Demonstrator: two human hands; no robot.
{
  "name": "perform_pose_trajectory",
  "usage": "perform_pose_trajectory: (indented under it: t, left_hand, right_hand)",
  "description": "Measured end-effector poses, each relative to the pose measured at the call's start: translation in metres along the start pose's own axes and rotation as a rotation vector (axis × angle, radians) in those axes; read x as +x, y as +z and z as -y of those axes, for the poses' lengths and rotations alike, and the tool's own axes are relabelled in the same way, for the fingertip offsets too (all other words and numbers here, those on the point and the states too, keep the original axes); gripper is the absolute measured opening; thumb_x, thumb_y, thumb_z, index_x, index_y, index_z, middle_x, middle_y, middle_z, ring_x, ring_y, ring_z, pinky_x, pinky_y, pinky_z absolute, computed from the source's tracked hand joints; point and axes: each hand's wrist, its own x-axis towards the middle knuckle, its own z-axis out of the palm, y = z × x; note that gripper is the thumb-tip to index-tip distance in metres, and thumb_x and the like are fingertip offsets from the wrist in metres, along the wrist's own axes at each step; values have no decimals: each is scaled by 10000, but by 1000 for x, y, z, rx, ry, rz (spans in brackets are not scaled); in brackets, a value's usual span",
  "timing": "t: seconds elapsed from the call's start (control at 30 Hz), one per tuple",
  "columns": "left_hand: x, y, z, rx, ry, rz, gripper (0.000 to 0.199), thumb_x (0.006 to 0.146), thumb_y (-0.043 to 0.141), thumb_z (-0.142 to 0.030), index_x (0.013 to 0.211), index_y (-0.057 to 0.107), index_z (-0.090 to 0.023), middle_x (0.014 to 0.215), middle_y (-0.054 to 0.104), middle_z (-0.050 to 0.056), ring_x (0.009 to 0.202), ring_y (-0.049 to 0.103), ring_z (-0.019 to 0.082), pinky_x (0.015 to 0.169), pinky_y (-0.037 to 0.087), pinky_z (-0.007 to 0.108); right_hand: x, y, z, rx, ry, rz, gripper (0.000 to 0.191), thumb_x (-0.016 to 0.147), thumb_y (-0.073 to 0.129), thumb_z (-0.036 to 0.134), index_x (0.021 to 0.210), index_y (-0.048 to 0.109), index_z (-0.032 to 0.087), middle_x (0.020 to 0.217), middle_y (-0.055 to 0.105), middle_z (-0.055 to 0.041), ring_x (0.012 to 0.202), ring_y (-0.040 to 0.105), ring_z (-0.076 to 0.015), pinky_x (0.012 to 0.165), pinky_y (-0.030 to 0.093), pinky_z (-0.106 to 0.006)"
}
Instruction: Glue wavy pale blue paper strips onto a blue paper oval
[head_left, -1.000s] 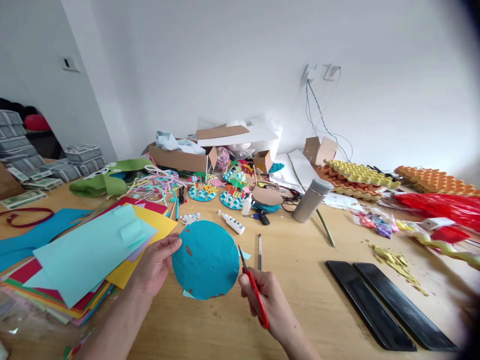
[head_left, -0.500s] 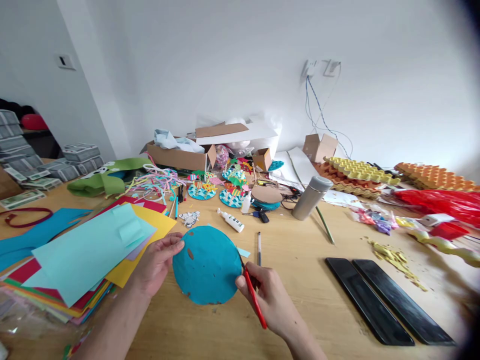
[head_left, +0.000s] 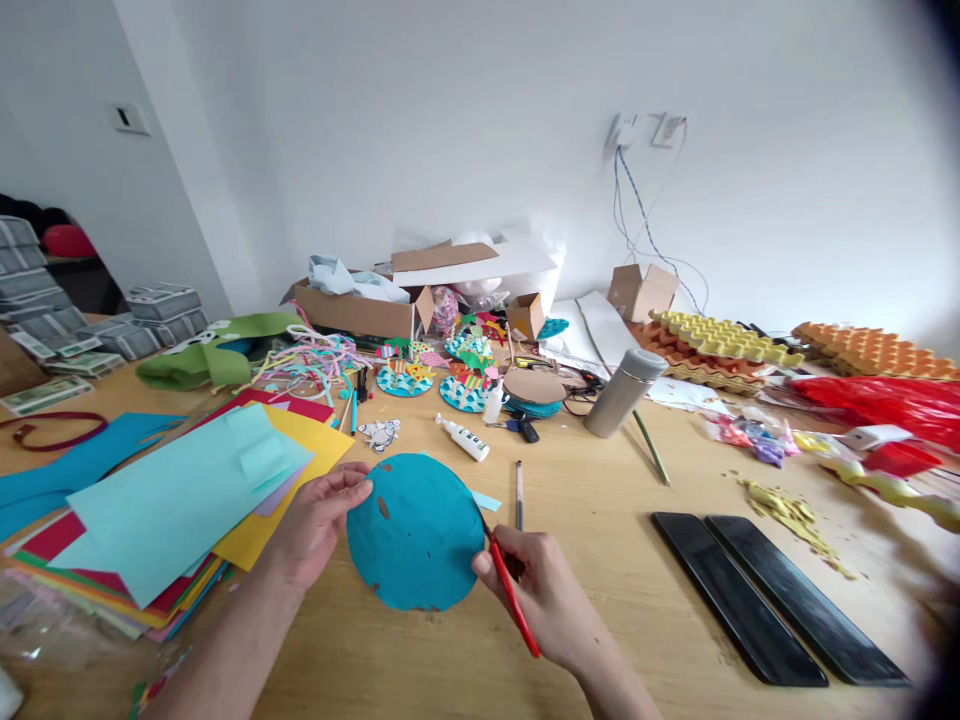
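A round blue disc [head_left: 416,535], with a few brown patches on its face and edge, is held up over the table. My left hand [head_left: 321,515] pinches its left edge between thumb and fingers. In my right hand [head_left: 536,590] is a pair of red-handled scissors [head_left: 512,592], its dark blades lying along the disc's right edge. The right thumb touches or nearly touches the disc's rim. Just beyond the disc lie a pen [head_left: 519,495], a small light-blue paper strip [head_left: 486,501] and a white glue bottle [head_left: 463,438].
Stacked coloured paper [head_left: 180,500] lies on the left. Two black trays [head_left: 739,595] lie to the right. Farther back stand a grey flask [head_left: 625,393], decorated blue discs [head_left: 405,380], a cardboard box [head_left: 360,310] and egg trays [head_left: 720,340]. Yellow scraps [head_left: 791,520] lie at right.
The disc and both hands keep nearly the same place. The scissors have tilted a little at the disc's right edge, with the handle end slightly farther right.
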Motion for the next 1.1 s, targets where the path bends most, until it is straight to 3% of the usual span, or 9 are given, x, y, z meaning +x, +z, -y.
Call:
perform_pose_trajectory:
  t: [0.6, 0.7, 0.83, 0.93, 1.1]
  left_hand:
    - [2, -3, -1, -12, -12, 32, 329, 461, 911, -261, 728, 755, -147, 874, 693, 48, 801, 621, 190, 720, 476, 287]
    - [-1, -6, -6, 75, 30, 102, 297, 472, 907, -325, 659, 746, -160, 943, 658, 60, 935, 593, 231, 759, 473, 288]
    - [-12, -5, -19, 238, 131, 273, 253, 535, 874, -373, 592, 726, -175, 958, 609, 90, 1137, 508, 320, 944, 424, 366]
    - [-20, -4, -28, 328, 193, 323, 228, 539, 867, -366, 581, 722, -194, 955, 601, 100, 1180, 475, 348, 1041, 346, 433]
    - [-21, -7, -28, 433, 272, 405, 171, 622, 812, -360, 603, 717, -219, 940, 592, 93, 1182, 473, 353, 1071, 298, 477]
  right_hand:
    - [0, 1, -3, 43, 26, -12, 548, 845, 516, 665, 592, 314, 222, 539, 247, 64, 506, 207, -88, 467, 143, -257]
    - [0, -3, -4, 30, 4, -33, 524, 860, 532, 618, 599, 306, 223, 550, 243, 68, 527, 202, -93, 475, 151, -256]
    - [-5, -9, 0, -16, -56, 28, 476, 858, 580, 539, 616, 329, 215, 583, 290, 63, 564, 229, -99, 498, 187, -255]
    - [-10, -10, 5, -52, -114, 121, 450, 859, 574, 522, 630, 345, 209, 597, 350, 57, 563, 265, -96, 508, 210, -254]
    - [-12, -10, 13, -116, -209, 183, 466, 870, 533, 549, 627, 329, 209, 587, 364, 54, 550, 294, -96, 531, 227, -259]
